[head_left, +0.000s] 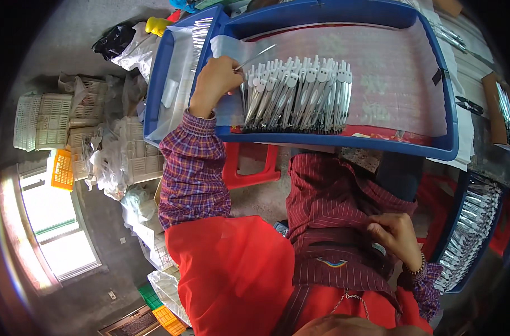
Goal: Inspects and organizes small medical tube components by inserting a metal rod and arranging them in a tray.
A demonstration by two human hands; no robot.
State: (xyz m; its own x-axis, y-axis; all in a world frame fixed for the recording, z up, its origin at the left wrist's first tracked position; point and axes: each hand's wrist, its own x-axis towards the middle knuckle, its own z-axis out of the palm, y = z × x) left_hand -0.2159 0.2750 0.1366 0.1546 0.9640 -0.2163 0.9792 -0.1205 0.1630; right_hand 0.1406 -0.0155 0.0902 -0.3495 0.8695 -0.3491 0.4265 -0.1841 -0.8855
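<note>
My left hand point(217, 81) reaches over the near left part of a blue tray point(299, 139), its fingers pinched on a thin silver metal piece point(259, 55) that sticks out to the right. Just right of this hand stand tightly packed rows of drawing compasses point(299, 95), with pale round heads up and shiny metal legs. Resting low in front of my apron point(344, 246), my right hand point(397, 235) is closed with curled fingers. Whatever it may hold is hidden.
A narrow left compartment holds thin metal pieces point(201, 31). To the right are black-handled snips point(469, 105), a cardboard box point(495, 109) and a dark bin of metal parts point(470, 224). Plastic crates point(56, 120) are stacked left; a red stool point(252, 168) stands under the tray.
</note>
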